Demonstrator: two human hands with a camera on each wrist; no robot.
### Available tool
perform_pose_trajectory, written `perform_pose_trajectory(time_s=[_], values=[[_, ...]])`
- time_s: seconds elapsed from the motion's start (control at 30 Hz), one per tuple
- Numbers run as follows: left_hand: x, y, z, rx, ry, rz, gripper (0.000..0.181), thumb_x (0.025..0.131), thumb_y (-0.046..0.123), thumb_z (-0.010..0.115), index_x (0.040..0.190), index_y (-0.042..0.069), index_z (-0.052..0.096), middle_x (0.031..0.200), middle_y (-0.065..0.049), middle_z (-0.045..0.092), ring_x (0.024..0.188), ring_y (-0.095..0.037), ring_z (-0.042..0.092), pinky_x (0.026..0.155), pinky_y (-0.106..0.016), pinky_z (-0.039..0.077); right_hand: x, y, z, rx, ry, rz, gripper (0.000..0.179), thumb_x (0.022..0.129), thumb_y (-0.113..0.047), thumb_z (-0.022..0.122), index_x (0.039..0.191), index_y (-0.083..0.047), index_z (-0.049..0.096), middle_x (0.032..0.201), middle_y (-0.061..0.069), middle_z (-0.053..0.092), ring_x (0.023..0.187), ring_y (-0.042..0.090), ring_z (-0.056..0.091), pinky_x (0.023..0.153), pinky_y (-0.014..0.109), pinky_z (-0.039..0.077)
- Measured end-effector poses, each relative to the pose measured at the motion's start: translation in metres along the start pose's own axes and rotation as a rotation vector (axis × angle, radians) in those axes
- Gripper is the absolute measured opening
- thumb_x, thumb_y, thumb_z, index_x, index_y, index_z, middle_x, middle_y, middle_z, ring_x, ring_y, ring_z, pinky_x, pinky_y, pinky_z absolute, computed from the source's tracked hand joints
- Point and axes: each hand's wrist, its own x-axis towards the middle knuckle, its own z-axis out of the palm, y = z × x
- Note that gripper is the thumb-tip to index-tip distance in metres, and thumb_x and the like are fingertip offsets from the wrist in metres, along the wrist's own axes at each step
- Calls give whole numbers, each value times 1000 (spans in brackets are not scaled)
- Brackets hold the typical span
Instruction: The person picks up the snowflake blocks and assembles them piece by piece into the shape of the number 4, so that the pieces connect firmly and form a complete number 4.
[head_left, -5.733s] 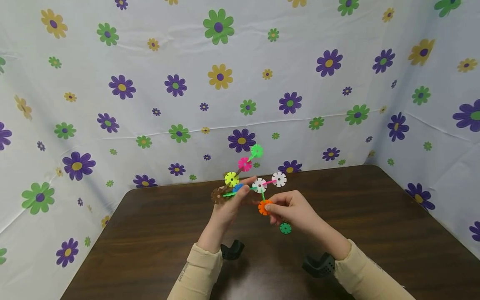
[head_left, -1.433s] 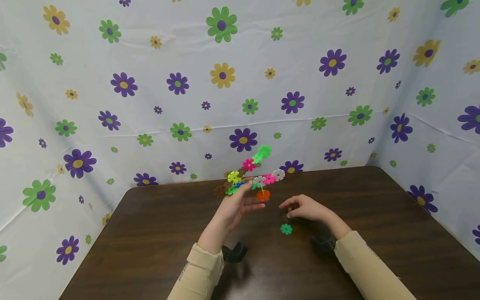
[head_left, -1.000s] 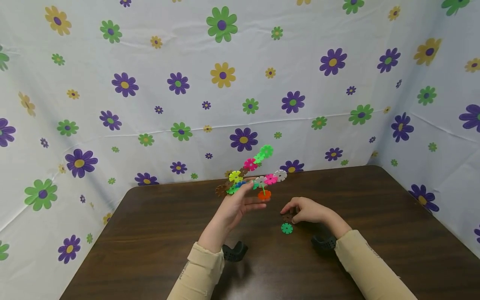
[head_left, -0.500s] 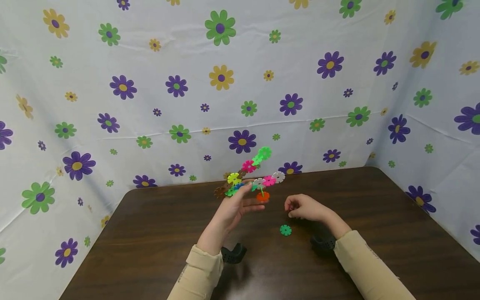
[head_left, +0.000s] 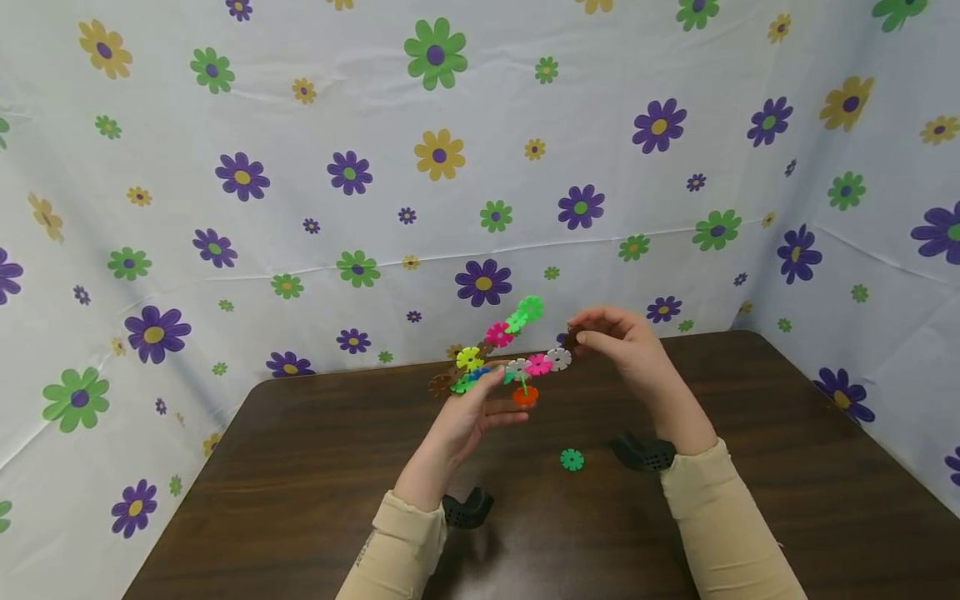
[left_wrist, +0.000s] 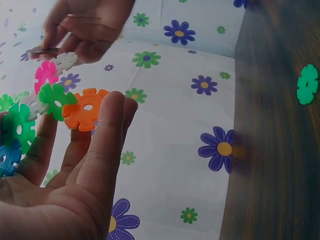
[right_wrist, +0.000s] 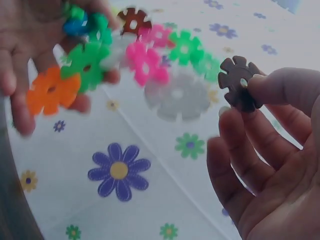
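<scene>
My left hand (head_left: 467, 421) holds up a branching chain of interlocking plastic discs, its thumb against the part by the blue disc (head_left: 478, 375). One branch ends in a bright green disc (head_left: 531, 307); another runs through a pink disc (head_left: 538, 364) to a white disc (head_left: 558, 359). An orange disc (left_wrist: 87, 108) sits beside the left fingers. Between thumb and fingertips, my right hand (head_left: 633, 354) pinches a loose brown disc (right_wrist: 235, 80). That disc is close to the white end disc, and the right wrist view shows a gap between them.
A single teal-green disc (head_left: 572, 460) lies on the dark wooden table (head_left: 315, 467). Black wrist mounts (head_left: 468, 508) hang under both forearms. Behind the table rises a white flower-patterned cloth (head_left: 300, 275), which continues along both sides.
The right hand let go of the orange disc on the chain, picked the brown disc up from beside the teal-green one, and raised it toward the white end disc. The left hand stays nearly still.
</scene>
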Motion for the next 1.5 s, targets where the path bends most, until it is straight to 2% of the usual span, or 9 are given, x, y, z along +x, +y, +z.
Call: perform_pose_trajectory(time_s=[0.13,0.3,0.43,0.7,0.87,1.0,1.1,1.3,1.5], values=[[1,-1,0,-6,-2,2,67,98,38,54,148,1,31,144,-23,42,91,-23,70,94,-45,48,0,-5,8,2,23,-22,18,91,4,61,99,-10,71,95,0,70,85,17,63,77,27,53],[2,-2,0,1,-9,0,69,97,39,55,148,0,30,149,-17,37,87,-21,70,92,-45,49,0,-2,16,-63,-9,-44,12,92,3,62,103,4,66,95,-1,70,84,15,63,74,28,53],[2,-2,-1,6,-13,-16,72,96,41,56,149,1,27,147,-19,39,87,-20,70,93,-44,49,2,1,24,-88,-44,-53,16,93,2,61,106,12,62,96,2,70,85,17,64,73,28,53],[2,-1,0,25,-29,-26,68,98,42,53,147,0,31,143,-19,42,92,-23,69,94,-45,48,2,5,34,-128,-62,-44,13,94,-1,61,105,5,66,96,9,70,85,23,66,69,30,54],[3,-2,1,54,-28,-39,64,99,42,51,143,-3,37,138,-19,48,99,-30,68,98,-43,44,1,6,38,-120,-78,-35,14,94,-1,60,107,4,65,98,10,69,88,23,66,75,31,55],[5,-4,1,52,-36,-31,58,100,39,49,140,-2,42,135,-21,51,105,-38,64,95,-45,47,1,7,41,-92,-111,-20,16,95,-1,59,109,5,65,100,12,67,93,24,66,80,33,55],[5,-4,1,42,-38,-29,56,101,38,49,140,-2,42,137,-21,50,106,-39,63,93,-45,48,1,7,43,-81,-123,-5,17,96,-2,58,110,4,65,101,12,67,94,25,65,81,33,55],[5,-5,2,54,-7,-57,67,97,42,54,144,-3,36,146,-18,41,98,-30,68,99,-43,44,1,7,44,-63,-125,-8,14,96,-1,57,107,2,66,100,11,67,92,26,64,80,33,55],[4,-5,2,59,-19,-51,64,97,41,54,142,-4,40,143,-19,44,105,-37,64,97,-43,46,2,9,45,-42,-142,-3,14,97,-1,55,107,3,65,99,11,67,94,24,64,84,33,54]])
